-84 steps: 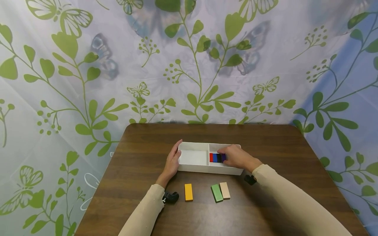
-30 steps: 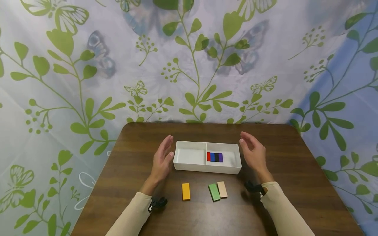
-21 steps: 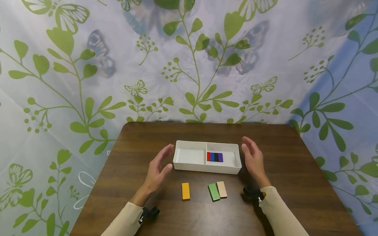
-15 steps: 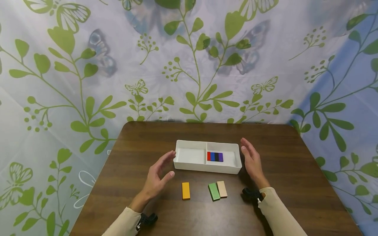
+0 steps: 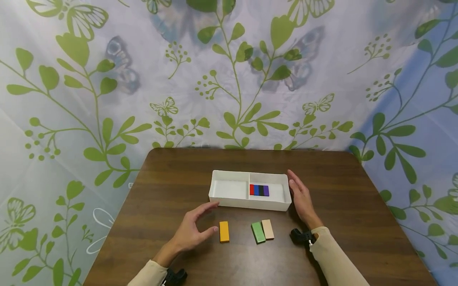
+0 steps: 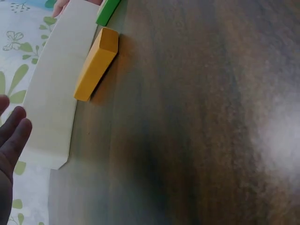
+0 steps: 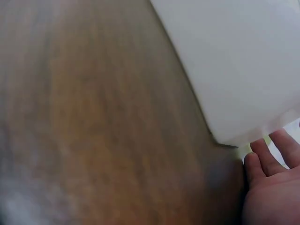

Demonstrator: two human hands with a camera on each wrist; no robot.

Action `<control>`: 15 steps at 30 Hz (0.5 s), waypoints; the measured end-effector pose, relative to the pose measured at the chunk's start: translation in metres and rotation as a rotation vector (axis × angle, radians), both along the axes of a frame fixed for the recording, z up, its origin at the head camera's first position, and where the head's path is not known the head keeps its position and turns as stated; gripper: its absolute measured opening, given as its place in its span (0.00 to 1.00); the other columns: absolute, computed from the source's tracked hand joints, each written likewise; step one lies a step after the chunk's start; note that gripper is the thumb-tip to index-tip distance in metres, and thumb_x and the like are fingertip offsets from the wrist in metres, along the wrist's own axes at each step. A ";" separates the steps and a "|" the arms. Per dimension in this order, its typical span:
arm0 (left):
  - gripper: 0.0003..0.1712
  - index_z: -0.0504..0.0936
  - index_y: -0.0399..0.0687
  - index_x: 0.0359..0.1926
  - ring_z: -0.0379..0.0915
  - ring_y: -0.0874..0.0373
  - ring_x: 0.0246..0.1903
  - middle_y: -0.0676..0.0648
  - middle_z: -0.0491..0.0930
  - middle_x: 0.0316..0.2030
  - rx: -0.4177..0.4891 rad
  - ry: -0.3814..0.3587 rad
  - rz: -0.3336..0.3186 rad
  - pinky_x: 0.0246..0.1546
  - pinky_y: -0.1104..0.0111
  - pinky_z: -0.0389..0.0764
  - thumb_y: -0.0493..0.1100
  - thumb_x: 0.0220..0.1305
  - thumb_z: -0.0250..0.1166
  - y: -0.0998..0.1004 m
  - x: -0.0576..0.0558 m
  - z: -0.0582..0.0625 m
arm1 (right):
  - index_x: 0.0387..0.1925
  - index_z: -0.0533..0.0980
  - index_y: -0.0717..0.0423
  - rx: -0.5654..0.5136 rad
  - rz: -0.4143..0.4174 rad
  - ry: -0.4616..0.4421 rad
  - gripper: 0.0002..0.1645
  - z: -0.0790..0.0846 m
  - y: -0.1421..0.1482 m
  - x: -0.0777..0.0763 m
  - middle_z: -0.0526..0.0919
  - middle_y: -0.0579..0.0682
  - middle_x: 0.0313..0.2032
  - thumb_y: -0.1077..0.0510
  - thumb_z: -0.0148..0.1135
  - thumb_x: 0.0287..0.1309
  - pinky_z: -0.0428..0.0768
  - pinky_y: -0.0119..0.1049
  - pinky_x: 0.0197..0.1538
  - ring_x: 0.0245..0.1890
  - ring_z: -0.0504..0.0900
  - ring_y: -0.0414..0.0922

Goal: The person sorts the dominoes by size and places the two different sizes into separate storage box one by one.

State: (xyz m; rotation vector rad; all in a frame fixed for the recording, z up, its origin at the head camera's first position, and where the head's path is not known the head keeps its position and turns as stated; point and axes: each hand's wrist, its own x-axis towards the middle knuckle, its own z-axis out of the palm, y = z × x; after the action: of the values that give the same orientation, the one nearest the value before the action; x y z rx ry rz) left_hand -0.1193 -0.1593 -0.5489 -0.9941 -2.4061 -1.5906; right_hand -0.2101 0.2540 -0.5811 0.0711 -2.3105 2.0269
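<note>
A white two-compartment box (image 5: pixel 232 201) lies crosswise on the brown table. In its right compartment, against the divider, red (image 5: pixel 252 190), blue (image 5: pixel 256 190), black (image 5: pixel 261 190) and purple (image 5: pixel 266 190) blocks stand side by side. My left hand (image 5: pixel 189 229) is spread just left of a yellow block (image 5: pixel 224 232), thumb tip close to it and fingers near the box's front left corner; it holds nothing. My right hand (image 5: pixel 302 198) lies along the box's right end, fingers straight, as the right wrist view also shows the fingers (image 7: pixel 267 159) at the box end.
A green block (image 5: pixel 258 232) and a beige block (image 5: pixel 267 229) lie together in front of the box, to the right of the yellow one. Behind the table (image 5: pixel 343 190) hangs a leaf-and-butterfly patterned cloth (image 5: pixel 229 79).
My right hand has let go of the purple block and moved out to the box's right end. My left hand has left the box's left end and come nearer, toward the yellow block.
</note>
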 end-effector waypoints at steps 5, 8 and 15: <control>0.43 0.68 0.56 0.72 0.71 0.53 0.66 0.57 0.72 0.68 -0.133 -0.046 0.012 0.66 0.56 0.73 0.48 0.56 0.76 -0.002 0.002 -0.004 | 0.77 0.57 0.51 0.091 0.012 0.012 0.31 0.021 -0.010 0.011 0.55 0.52 0.78 0.50 0.42 0.79 0.51 0.63 0.75 0.78 0.52 0.56; 0.49 0.66 0.62 0.72 0.72 0.52 0.66 0.58 0.72 0.67 -0.187 -0.017 0.020 0.66 0.60 0.73 0.47 0.51 0.80 -0.001 0.003 -0.006 | 0.77 0.58 0.52 0.103 0.007 0.027 0.30 0.016 -0.009 0.009 0.56 0.54 0.78 0.51 0.42 0.79 0.53 0.64 0.74 0.77 0.54 0.57; 0.53 0.66 0.61 0.72 0.73 0.53 0.64 0.53 0.74 0.67 -0.235 0.023 0.021 0.64 0.59 0.75 0.48 0.45 0.83 -0.001 0.002 -0.012 | 0.76 0.60 0.40 0.122 -0.033 0.028 0.30 -0.010 -0.001 -0.003 0.58 0.46 0.77 0.45 0.44 0.78 0.54 0.60 0.76 0.77 0.55 0.51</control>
State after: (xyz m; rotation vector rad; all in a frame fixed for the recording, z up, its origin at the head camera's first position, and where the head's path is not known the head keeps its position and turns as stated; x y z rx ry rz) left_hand -0.1170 -0.1600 -0.5611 -1.0116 -2.6237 -1.3037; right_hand -0.2134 0.2531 -0.5910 0.0665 -2.3991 1.8561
